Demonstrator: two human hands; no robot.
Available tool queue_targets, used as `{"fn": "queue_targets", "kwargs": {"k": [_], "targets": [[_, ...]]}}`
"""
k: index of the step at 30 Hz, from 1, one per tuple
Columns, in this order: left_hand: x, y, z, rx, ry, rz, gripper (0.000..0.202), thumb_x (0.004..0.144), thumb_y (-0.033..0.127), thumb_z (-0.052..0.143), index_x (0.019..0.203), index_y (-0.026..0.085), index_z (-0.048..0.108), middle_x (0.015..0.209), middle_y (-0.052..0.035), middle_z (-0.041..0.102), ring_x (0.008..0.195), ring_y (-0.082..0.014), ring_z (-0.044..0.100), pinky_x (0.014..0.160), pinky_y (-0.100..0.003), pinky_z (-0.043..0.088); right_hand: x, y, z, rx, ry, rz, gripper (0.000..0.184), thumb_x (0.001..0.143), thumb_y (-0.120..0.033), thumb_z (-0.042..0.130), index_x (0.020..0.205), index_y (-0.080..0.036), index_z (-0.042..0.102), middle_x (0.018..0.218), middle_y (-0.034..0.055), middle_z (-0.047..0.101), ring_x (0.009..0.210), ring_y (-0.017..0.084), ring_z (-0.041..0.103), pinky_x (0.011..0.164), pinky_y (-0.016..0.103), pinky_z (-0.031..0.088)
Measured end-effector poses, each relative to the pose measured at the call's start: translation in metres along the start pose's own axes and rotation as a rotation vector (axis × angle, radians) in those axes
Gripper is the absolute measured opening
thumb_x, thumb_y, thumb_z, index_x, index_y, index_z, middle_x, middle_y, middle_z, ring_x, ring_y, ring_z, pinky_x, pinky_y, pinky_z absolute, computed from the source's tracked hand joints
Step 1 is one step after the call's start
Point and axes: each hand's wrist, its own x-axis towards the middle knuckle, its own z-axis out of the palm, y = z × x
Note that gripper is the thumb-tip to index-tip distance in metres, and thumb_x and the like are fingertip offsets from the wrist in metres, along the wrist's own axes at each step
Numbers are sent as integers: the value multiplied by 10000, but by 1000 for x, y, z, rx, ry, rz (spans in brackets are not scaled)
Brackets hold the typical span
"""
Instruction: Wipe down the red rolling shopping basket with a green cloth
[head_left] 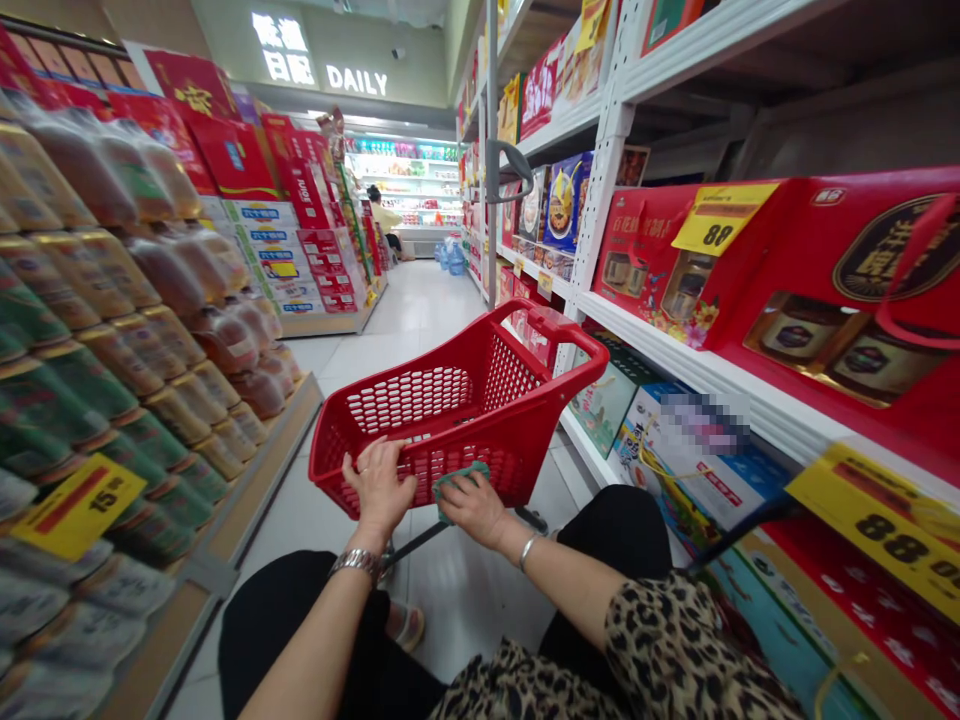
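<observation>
A red plastic shopping cart (pixel 517 440) stands sideways on the floor in front of my knees, its side wall full of small holes. My left hand (pixel 381 487) grips the top rim of the basket near its left end, fingers bent over the edge. Lower on the same wall, my right hand (pixel 474 507) presses a green cloth (pixel 480 468) against the perforated panel. Most of the cloth is hidden under my fingers and palm.
Stacked canned drinks (pixel 165 430) line the left side on a low platform. On the right, white shelves (pixel 675 370) hold red gift boxes (pixel 832 290). Down the aisle a person (pixel 384 215) is near blue water bottles (pixel 453 257). A grey plastic handle (pixel 512 170) sticks out by the shelf.
</observation>
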Motion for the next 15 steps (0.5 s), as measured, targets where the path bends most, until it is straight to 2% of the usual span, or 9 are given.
{"fn": "queue_targets", "kwargs": {"k": [9, 15], "targets": [[3, -7, 6, 7, -3, 22, 438, 715, 234, 562, 1141, 252, 660, 1237, -92, 685, 1337, -346, 495, 1217, -622, 157, -61, 32, -19, -36, -32, 301, 186, 1014, -180, 587, 1089, -263, 736, 1231, 53, 732, 1111, 219, 552, 903, 380, 379], [4, -3, 3, 22, 13, 13, 403, 711, 241, 552, 1100, 249, 655, 1219, -104, 696, 1335, -356, 498, 1217, -659, 83, -84, 36, -33, -39, 146, 569, 335, 909, -21, 567, 1065, -248, 758, 1157, 59, 750, 1047, 224, 577, 827, 353, 398]]}}
